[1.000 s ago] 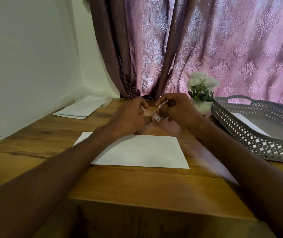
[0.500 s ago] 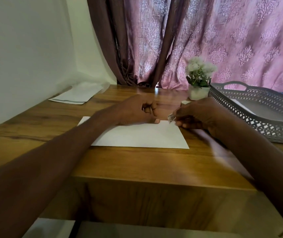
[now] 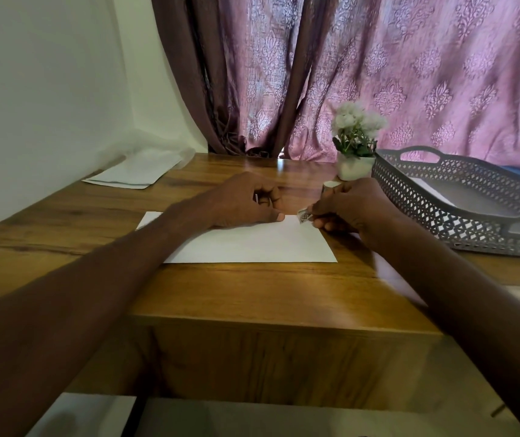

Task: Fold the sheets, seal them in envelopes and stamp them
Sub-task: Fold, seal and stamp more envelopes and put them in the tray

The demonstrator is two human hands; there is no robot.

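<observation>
Stamping stage, judged not yet done: white envelope [image 3: 252, 241] lies flat, plain-faced, mid-counter [image 3: 252, 288]; left hand [image 3: 243, 200], fingers curled, thumb pressing its far edge; right hand [image 3: 347, 206] pinches small printed stamp [image 3: 304, 215] at its far right corner; more paper in grey tray [image 3: 460, 209] likely remains.

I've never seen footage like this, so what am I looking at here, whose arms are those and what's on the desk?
There is no machine: a person wears a camera on the head, looking down at their own arms. On the wooden desk lies a white envelope. The left hand rests on its far edge. The right hand pinches a small stamp at the envelope's far right corner. Further back lie more envelopes, a potted plant and a grey tray.
</observation>
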